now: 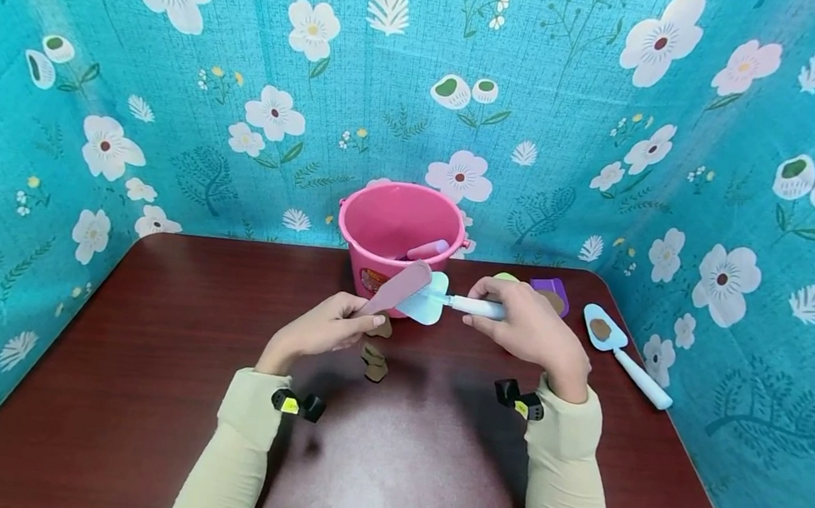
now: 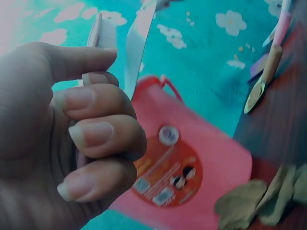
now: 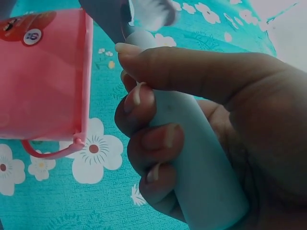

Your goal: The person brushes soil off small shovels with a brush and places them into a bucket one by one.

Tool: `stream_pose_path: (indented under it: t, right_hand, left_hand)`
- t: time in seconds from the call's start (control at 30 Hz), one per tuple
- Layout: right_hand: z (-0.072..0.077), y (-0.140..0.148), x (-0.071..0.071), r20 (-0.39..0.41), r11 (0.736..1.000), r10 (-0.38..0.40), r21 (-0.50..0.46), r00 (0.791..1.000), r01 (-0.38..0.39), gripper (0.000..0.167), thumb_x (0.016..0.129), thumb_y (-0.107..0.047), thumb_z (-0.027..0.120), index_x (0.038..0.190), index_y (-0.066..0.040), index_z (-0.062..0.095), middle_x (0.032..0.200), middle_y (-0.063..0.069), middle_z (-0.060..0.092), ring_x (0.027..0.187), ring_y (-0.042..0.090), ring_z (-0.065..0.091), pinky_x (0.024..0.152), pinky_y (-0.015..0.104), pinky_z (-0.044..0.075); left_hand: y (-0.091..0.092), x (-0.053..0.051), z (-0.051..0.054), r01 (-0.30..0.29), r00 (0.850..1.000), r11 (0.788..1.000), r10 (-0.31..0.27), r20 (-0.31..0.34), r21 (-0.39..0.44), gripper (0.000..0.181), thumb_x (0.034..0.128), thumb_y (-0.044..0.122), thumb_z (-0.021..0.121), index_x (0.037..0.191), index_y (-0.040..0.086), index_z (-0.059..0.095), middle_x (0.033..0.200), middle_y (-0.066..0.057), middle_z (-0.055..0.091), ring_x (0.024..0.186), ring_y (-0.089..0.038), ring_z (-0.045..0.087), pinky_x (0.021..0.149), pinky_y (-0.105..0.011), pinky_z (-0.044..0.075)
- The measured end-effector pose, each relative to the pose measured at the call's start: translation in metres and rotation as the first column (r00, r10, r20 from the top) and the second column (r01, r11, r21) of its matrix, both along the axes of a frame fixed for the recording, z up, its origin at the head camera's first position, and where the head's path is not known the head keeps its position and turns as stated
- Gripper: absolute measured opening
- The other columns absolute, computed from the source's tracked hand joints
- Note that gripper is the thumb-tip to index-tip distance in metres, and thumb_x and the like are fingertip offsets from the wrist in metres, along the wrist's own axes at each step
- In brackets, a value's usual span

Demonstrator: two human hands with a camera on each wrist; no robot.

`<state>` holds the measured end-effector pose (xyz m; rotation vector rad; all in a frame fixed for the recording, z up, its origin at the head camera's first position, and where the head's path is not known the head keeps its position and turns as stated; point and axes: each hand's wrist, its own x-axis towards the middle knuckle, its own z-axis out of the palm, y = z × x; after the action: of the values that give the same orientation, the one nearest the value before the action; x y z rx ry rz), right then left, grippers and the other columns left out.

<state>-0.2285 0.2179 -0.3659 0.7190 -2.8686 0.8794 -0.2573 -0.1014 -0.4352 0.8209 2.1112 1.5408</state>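
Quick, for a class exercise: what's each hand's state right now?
Left hand: closed, holding the brush.
Right hand: closed, holding the shovel.

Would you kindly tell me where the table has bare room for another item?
The table is bare left of the bucket and left hand, and nearer, between the sleeves. Crowded: brown pieces in front of the bucket; purple item and shovel past the right hand.
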Motion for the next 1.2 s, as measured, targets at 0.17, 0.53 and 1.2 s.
stream_pose_path:
  t: [0.17, 0.53, 1.2]
  right_hand:
    - [-0.001, -0.001, -0.001, 0.004, 1.000, 0.010, -0.006, 1.000, -0.010, 0.030, 0.082, -0.019, 0.086, 0.105, -0.011, 0.068, 0.095, 0.002, 0.067, 0.086, 0.020, 0.058, 0.075, 0.036, 0.052]
    - [0.004, 0.000, 0.003, 0.000, 1.000, -0.022, 0.022, 1.000, 0.022, 0.029, 0.083, -0.022, 0.085, 0.104, -0.013, 0.068, 0.093, 0.000, 0.066, 0.081, 0.019, 0.058, 0.072, 0.035, 0.051]
    - [0.006, 0.007, 0.005, 0.017, 0.999, -0.031, -0.025, 0.999, 0.031, 0.028, 0.086, -0.025, 0.083, 0.106, -0.014, 0.068, 0.084, -0.002, 0.065, 0.075, 0.018, 0.057, 0.067, 0.036, 0.050]
  left_hand:
    - [0.013, 0.005, 0.000, 0.046, 0.999, 0.999, -0.046, -0.006, 0.011, 0.025, 0.1029, 0.022, 0.060, 0.085, 0.005, 0.055, 0.061, -0.005, 0.043, 0.051, -0.013, 0.037, 0.050, -0.025, 0.035]
    - [0.011, 0.002, -0.003, -0.024, 1.000, 0.996, 0.022, -0.021, -0.082, 0.020, 0.1026, 0.023, 0.061, 0.090, 0.007, 0.062, 0.063, -0.007, 0.044, 0.054, -0.014, 0.038, 0.053, -0.026, 0.036]
    - [-0.018, -0.010, -0.005, -0.119, 0.992, 0.986, 0.114, -0.054, -0.112, 0.026, 0.1036, 0.023, 0.060, 0.085, 0.006, 0.055, 0.056, -0.002, 0.040, 0.049, -0.012, 0.033, 0.047, -0.026, 0.030]
